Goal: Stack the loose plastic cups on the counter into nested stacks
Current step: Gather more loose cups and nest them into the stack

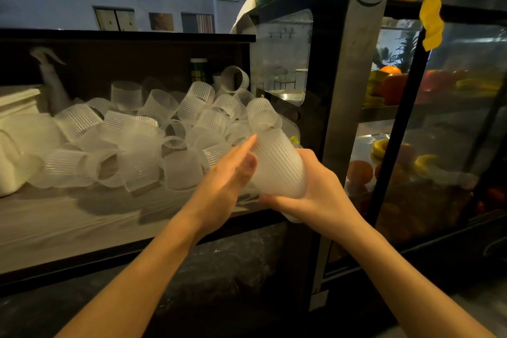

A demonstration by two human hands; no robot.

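At centre frame, a ribbed cup stack [277, 164] is gripped from below by the right hand [310, 195]. The left hand [230, 173], fingers straight, is laid against its side. Loose cups [142, 134] are heaped on the counter [68, 222] at left.

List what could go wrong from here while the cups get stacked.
The right hand grips the held stack only near its lower end, tilted, so the upper cups could slide off. The left hand rests flat against its side with straight fingers, giving little hold if it slips. The loose cup pile is heaped unevenly on the counter; pulling one out may send others rolling toward the front edge.
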